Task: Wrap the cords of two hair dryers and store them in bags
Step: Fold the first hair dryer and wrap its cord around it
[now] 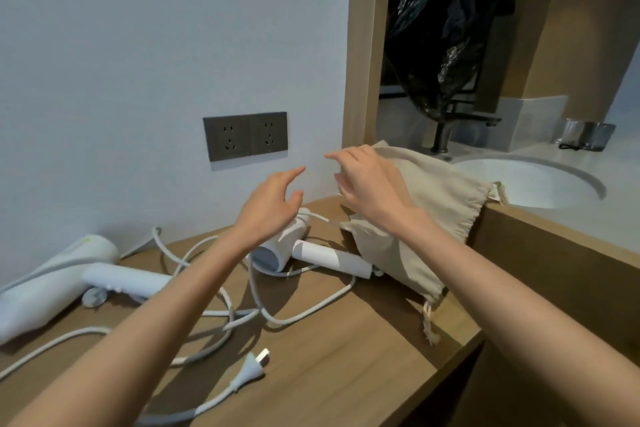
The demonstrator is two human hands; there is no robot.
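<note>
Two white hair dryers lie on a wooden worktop (346, 357) with their cords loose. The larger hair dryer (52, 288) lies at the left edge, its handle pointing right. The smaller hair dryer (329, 256) lies mid-worktop, its handle end just beside a beige drawstring bag (446, 198). The white cords (304, 312) sprawl in overlapping loops between and in front of the two dryers, and a plug (249, 373) lies at the near edge, prongs pointing to the far right.

The bag slumps against the raised wooden ledge on the right, with one drawstring trailing onto the worktop near its lower corner.

A person's bare arms reach in from the near side. The left hand (270, 204) hovers above the smaller dryer, fingers apart and loosely extended, holding nothing. The right hand (370, 184) is raised in front of the bag's upper part, fingers spread; whether it touches the cloth cannot be told.

On the pale wall (138, 45) beyond the hands sits a dark double socket plate (245, 136). To the far right are a round white basin (530, 180), a dark tap (446, 132) and black plastic sheeting (443, 28) hanging above it.
</note>
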